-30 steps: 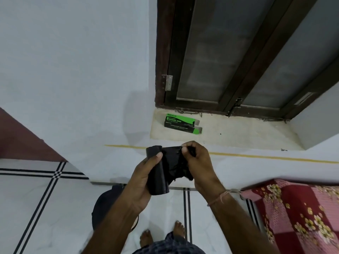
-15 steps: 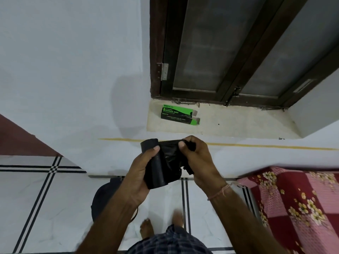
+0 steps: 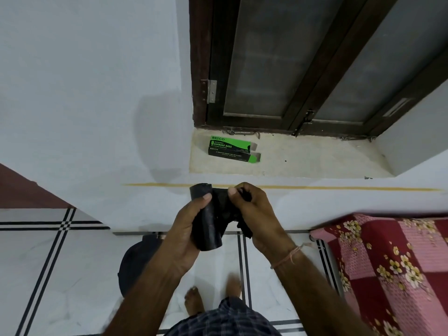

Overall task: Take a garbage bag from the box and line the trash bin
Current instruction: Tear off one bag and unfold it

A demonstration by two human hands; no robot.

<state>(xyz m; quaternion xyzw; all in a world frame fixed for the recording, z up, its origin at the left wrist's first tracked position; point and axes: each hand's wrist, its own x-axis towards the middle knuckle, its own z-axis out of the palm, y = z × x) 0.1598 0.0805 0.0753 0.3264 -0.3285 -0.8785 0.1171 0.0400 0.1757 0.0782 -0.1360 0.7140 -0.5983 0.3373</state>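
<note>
A black roll of garbage bags (image 3: 210,221) is held upright in front of me. My left hand (image 3: 186,229) is wrapped around the roll. My right hand (image 3: 257,214) pinches the loose end of the bag at the roll's right side. The green and black garbage bag box (image 3: 232,149) lies on the window sill (image 3: 315,158) with its right flap open. A dark round trash bin (image 3: 135,263) stands on the floor below my left forearm, largely hidden by it.
A closed window with a dark wooden frame (image 3: 303,69) rises above the sill. A bed with a red and pink floral cover (image 3: 392,263) fills the lower right. White floor tiles with black lines (image 3: 48,263) spread to the left. My bare feet (image 3: 194,301) stand near the bin.
The view has shifted a little, so the sill and box sit higher in the frame. Both hands keep their hold on the roll, with the right fingers working the loose end.
</note>
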